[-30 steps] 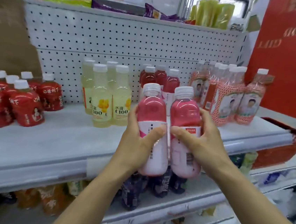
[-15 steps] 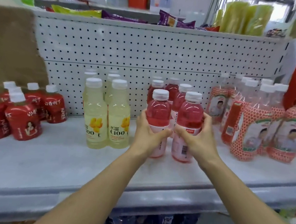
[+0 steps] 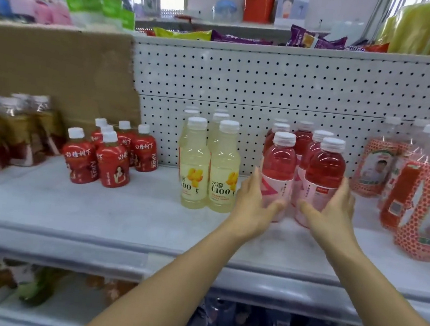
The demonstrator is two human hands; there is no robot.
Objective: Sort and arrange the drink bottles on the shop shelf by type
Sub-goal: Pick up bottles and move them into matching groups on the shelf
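On a pale grey shop shelf (image 3: 97,214) backed by white pegboard (image 3: 243,81), small red bottles (image 3: 113,162) stand left, yellow bottles (image 3: 194,171) next, then the left hand (image 3: 253,206) and right hand (image 3: 335,215) each wrap 1 of the 2 front pink bottles (image 3: 280,164), upright with caps up at mid-shelf, just left of orange-patterned bottles (image 3: 416,210).

Left hand (image 3: 253,204): grips left pink bottle (image 3: 279,164) (upright).
Right hand (image 3: 334,212): grips right pink bottle (image 3: 325,172).
Yellow bottles (image 3: 209,167): 9 o'clock of them.
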